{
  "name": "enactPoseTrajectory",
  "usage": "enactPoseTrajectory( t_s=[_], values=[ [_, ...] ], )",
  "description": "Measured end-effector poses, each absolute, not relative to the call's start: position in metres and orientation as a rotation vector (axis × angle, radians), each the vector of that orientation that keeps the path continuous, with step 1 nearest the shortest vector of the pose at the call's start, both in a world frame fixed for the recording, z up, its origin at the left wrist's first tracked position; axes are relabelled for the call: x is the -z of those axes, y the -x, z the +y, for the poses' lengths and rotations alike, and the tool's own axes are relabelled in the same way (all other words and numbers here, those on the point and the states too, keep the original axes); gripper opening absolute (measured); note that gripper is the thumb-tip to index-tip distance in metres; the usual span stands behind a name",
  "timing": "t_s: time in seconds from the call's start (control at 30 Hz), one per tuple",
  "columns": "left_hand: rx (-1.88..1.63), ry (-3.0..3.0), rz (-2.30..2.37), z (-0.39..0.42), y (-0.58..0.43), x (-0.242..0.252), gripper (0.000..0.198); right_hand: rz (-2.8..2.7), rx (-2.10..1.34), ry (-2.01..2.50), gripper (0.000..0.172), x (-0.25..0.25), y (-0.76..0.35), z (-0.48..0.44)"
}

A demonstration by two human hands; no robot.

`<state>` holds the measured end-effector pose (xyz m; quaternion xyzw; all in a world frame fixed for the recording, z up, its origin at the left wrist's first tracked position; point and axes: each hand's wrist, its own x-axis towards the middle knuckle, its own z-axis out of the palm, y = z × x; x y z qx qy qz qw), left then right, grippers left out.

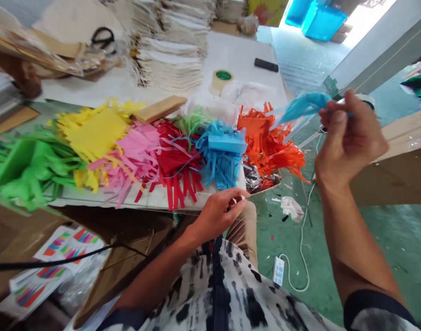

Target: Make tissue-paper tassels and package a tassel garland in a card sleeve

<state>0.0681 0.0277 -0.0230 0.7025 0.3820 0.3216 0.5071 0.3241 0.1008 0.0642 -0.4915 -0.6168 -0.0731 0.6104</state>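
Observation:
Raised at the right, my right hand [351, 133] pinches one end of a blurred light-blue paper tassel [305, 108], which trails to the left. My left hand [222, 211] hovers by the table's front edge, thumb and fingertips closed together; whatever they hold, if anything, is too small to name. Just above it lies a bundle of blue fringed paper [226, 145]. Further along the edge are red fringed paper [175, 151], pink [139, 145], yellow [98, 133] and green bundles [34, 161]. Orange fringed paper [256, 133] sits on the blue bundle's right.
Behind the fringes are a wooden block [164, 109], a tape roll [222, 80], a black bar-shaped object [266, 65], black-handled scissors [102, 37] and stacked off-white bundles [172, 59]. A power strip [278, 271] with a white cable lies on the green floor.

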Motion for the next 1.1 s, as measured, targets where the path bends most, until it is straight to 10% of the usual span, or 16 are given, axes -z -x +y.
enactPoseTrajectory(
  t_s=[0.57,1.1],
  values=[
    [-0.724,-1.775,0.889,0.018,-0.044,0.03,0.023,-2.299,0.247,2.053,0.031,-0.002,-0.351,-0.032],
    [-0.843,-1.768,1.007,0.036,-0.024,0.024,0.018,-2.232,0.28,1.639,0.022,-0.02,-0.297,0.028]
  ],
)
